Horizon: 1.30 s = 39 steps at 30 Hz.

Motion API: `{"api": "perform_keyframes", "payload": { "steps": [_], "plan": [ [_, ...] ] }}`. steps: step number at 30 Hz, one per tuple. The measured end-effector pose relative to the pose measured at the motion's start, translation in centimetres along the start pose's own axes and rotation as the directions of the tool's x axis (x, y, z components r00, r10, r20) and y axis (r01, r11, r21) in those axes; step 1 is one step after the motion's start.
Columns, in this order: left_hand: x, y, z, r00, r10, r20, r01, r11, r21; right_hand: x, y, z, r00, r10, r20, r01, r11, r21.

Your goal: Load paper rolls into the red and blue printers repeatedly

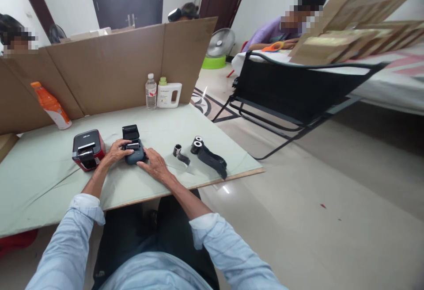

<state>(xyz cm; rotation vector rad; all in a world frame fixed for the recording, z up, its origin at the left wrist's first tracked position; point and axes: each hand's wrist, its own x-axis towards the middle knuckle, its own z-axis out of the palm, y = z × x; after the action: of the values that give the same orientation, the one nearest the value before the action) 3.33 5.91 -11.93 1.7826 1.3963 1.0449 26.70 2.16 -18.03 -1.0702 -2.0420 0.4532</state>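
Observation:
A small dark blue-grey label printer with its lid raised sits on the pale green table. My left hand grips its left side, fingers curled onto the top. My right hand rests against its right side, fingers bent around the body. A red and black printer stands just left of my left hand. To the right lie a small black roll and a longer black strip with two white-cored rolls.
A cardboard screen walls the table's back. An orange bottle leans at left; a water bottle and white jug stand at back. A black folding chair stands right. Other people sit beyond.

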Motion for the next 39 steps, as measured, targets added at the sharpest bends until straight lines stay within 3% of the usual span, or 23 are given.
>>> {"api": "perform_keyframes", "payload": {
  "steps": [5, 10, 15, 20, 29, 35, 39],
  "plan": [
    [0.0, -0.3, 0.2, 0.999, 0.032, -0.036, -0.029, 0.996, 0.084, 0.1, 0.3, 0.3, 1.0, -0.009, -0.007, 0.009, 1.0, 0.008],
    [-0.2, 0.2, 0.5, 0.986, 0.063, -0.151, -0.03, 0.977, 0.211, 0.1, 0.4, 0.3, 1.0, -0.012, -0.005, 0.012, 1.0, -0.002],
    [0.4, 1.4, 0.9, 0.987, 0.121, -0.108, -0.082, 0.947, 0.31, 0.1, 0.5, 0.5, 1.0, -0.005, 0.0, 0.005, 1.0, -0.011],
    [1.0, 2.2, 1.2, 0.987, 0.154, -0.038, -0.136, 0.946, 0.294, 0.2, 0.4, 0.4, 1.0, 0.001, 0.012, -0.001, 1.0, -0.015],
    [1.2, 3.2, 1.1, 0.984, 0.148, -0.102, -0.084, 0.88, 0.467, 0.8, -0.3, -0.3, 1.0, 0.021, 0.016, -0.021, 0.999, -0.031],
    [1.8, 5.5, 1.6, 0.976, 0.144, -0.163, -0.08, 0.935, 0.345, 1.0, -0.9, -0.4, 0.999, 0.032, -0.016, -0.033, 0.998, -0.048],
    [2.5, 7.2, 2.8, 0.99, -0.009, -0.142, 0.015, 0.999, 0.046, -0.7, -1.9, -2.4, 0.98, -0.065, -0.186, 0.045, 0.993, -0.113]
  ]
}}
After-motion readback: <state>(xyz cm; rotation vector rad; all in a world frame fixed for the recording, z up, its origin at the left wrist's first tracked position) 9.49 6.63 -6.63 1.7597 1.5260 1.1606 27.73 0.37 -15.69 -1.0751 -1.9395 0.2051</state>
